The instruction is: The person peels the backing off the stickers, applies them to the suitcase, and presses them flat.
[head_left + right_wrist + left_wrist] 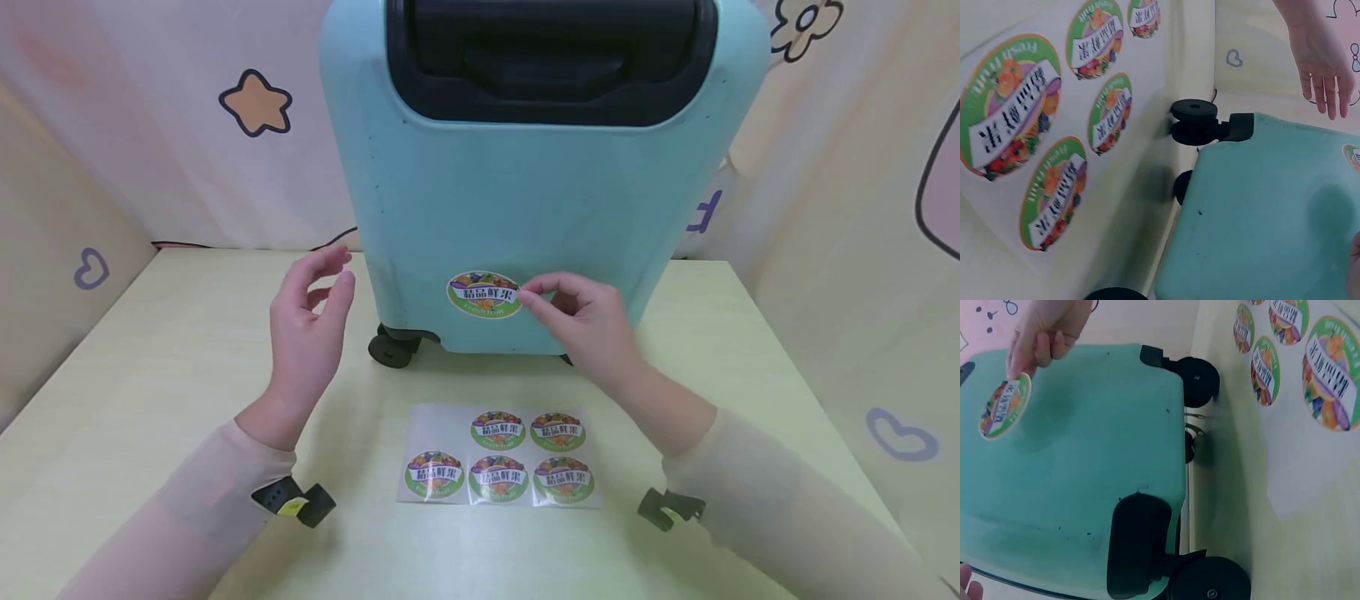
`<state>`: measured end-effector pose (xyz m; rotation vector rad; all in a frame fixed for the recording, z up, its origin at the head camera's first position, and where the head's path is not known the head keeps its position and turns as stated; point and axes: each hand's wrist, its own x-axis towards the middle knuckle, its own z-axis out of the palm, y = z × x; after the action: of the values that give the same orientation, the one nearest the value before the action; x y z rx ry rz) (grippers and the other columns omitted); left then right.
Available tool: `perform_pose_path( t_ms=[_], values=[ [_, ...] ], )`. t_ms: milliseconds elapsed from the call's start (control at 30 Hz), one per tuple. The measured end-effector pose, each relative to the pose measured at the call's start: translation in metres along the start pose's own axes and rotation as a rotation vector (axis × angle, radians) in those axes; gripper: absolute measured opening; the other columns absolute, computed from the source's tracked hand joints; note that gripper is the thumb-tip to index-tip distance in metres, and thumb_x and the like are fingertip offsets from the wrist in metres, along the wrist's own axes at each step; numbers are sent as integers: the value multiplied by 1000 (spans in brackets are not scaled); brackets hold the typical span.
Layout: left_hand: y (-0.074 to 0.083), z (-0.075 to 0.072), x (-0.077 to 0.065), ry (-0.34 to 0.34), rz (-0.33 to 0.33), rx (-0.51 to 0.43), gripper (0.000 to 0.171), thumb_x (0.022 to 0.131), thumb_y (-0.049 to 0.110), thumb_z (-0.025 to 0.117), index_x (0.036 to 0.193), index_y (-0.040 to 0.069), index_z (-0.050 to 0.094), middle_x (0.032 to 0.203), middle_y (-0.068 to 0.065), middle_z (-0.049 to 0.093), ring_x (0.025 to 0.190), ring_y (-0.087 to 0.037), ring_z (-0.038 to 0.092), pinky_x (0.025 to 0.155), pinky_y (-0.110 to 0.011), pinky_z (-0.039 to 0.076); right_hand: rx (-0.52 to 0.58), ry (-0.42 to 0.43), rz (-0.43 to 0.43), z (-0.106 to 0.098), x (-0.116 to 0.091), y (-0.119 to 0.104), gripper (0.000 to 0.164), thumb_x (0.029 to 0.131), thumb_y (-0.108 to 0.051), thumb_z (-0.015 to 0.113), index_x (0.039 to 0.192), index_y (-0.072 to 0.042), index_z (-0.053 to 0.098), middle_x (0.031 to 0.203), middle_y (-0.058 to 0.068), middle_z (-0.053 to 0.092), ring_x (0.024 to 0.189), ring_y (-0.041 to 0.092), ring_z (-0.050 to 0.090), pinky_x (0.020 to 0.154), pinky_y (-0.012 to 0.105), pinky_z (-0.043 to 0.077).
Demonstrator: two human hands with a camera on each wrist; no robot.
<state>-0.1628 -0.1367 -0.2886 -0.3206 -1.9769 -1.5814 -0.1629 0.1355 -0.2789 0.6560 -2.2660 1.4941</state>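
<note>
My right hand (588, 325) pinches the right edge of an oval fruit sticker (480, 297) between thumb and forefinger. The sticker, green-rimmed with a white label band, is in front of the lower face of a light blue suitcase (517, 200); whether it touches the shell I cannot tell. In the left wrist view the pinched sticker (1005, 407) hangs from the fingertips at a slant. My left hand (309, 337) is raised to the left of the suitcase, fingers loosely bent, holding nothing. On the table in front lies a white sticker sheet (438, 423) with several matching stickers and a bare upper left spot.
The suitcase stands upright on black wheels (392, 348) on the pale table (150, 400), with a black recessed panel (551, 92) at its top. Behind it and at the sides hangs a patterned cloth (180, 158). A dark strap device (296, 500) is on each sleeve.
</note>
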Motion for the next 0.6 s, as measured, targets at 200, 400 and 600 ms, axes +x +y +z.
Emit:
perform_pose_path(
  t_ms=[200,400,600],
  values=[
    [16,4,13,-25,29,-32,45,93,4,45,137,-4,38,138,-10,45,125,-16,38,98,-31,32,-27,12,-72,-1,13,-10,7,86,-10,67,89,-5,70,53,2,43,46,16,34,45,26,29],
    [31,11,23,-54,54,-50,53,96,7,41,144,-5,23,149,-12,29,133,-15,29,103,-30,29,-42,18,-151,0,26,-22,7,85,-9,68,90,-4,71,53,1,45,46,15,34,45,26,28],
    [28,15,33,-81,56,-104,56,97,12,37,147,-2,16,153,-9,20,138,-12,21,108,-32,24,-45,23,-211,2,37,-33,8,85,-9,68,90,-3,71,55,-1,48,46,14,35,45,26,29]
  ],
)
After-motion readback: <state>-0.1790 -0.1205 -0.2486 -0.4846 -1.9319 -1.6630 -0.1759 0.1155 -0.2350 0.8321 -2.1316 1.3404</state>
